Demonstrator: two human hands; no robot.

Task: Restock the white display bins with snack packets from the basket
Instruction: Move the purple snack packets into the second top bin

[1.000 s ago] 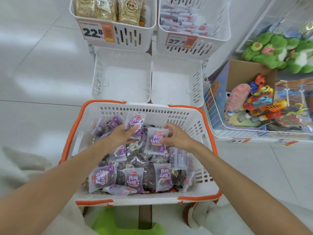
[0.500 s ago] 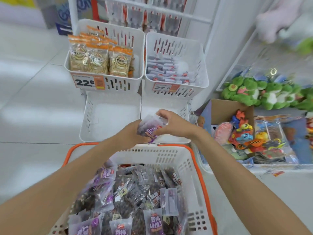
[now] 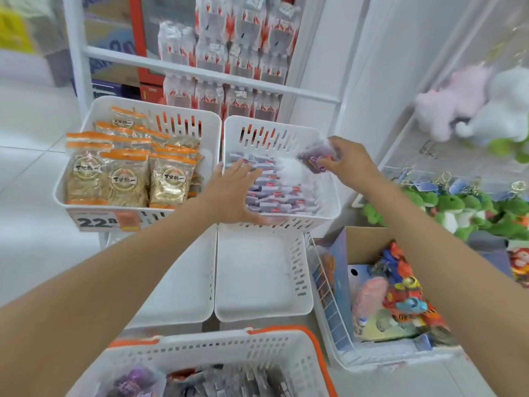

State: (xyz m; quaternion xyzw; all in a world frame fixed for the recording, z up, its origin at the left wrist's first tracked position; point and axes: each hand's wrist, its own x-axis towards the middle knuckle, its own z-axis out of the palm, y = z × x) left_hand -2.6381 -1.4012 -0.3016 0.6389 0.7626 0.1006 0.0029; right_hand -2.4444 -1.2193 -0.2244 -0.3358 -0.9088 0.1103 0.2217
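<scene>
The snack packet (image 3: 316, 157) is a small clear pouch with dark purplish contents and a purple label with white print; motion blur hides the finer detail. It hangs over the back right corner of the upper right bin (image 3: 329, 203), above the bin's floor. The right hand (image 3: 350, 164) has its grip clenched on the packet, fingers and thumb pinching its right edge.

Inside that bin, toward its left and front, lie rows of flat white packets (image 3: 274, 193) with small red marks. The left hand (image 3: 233, 193) lies over them near the bin's left wall, grip released, fingers straight and spread.

Just left of the upper right bin stands a second white bin (image 3: 213, 130) packed with upright tan packets (image 3: 126, 179) topped in orange, a price tag (image 3: 100, 222) on its front. Below the upper right bin, toward the camera, sit two lower bins (image 3: 257, 276) side by side. Nearer still is the basket (image 3: 217, 346), white with an orange rim, holding more purple packets. Right of the upper right bin and lower down, a toy box (image 3: 400, 296) and green plush toys (image 3: 458, 207) fill the shelf.
</scene>
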